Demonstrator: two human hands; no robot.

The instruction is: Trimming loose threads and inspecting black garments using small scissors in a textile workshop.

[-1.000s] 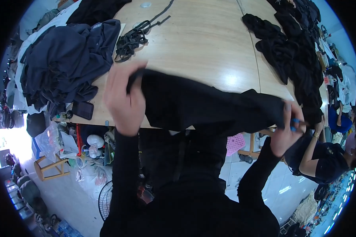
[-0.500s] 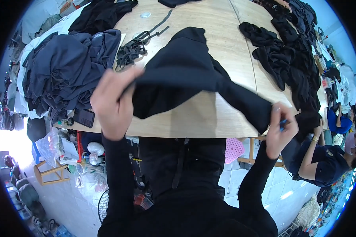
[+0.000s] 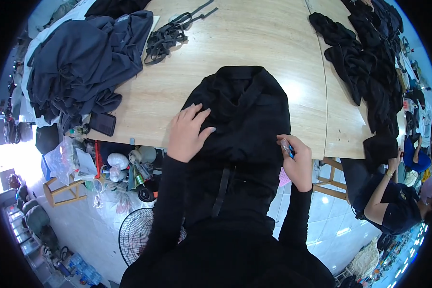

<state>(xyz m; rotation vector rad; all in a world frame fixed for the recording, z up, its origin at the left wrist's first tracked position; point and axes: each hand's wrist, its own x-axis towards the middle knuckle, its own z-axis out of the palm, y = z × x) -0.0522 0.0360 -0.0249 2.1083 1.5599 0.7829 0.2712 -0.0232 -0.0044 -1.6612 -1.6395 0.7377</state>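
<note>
A black garment (image 3: 247, 126) lies on the wooden table (image 3: 216, 41) in front of me, its banded opening turned to the far side. Its near part hangs at the table's front edge and merges with my dark clothing. My left hand (image 3: 189, 132) rests on the garment's left side, fingers spread. By the right side of the cloth, my right hand (image 3: 297, 161) is closed round a small tool with a blue part (image 3: 287, 148); its exact kind is hard to make out. Whether these fingers also pinch the fabric does not show.
Dark blue-grey garments (image 3: 86, 62) are heaped at the left, a phone (image 3: 103, 124) near them. Black straps (image 3: 168, 41) lie tangled farther back. Crumpled black clothes (image 3: 357, 67) cover the right side. A co-worker (image 3: 389, 201) sits at the right; a fan (image 3: 137, 235) stands below.
The garment, held stretched up between both hands before, now lies on the table. My left hand has opened and rests on it. Both hands have moved inward.
</note>
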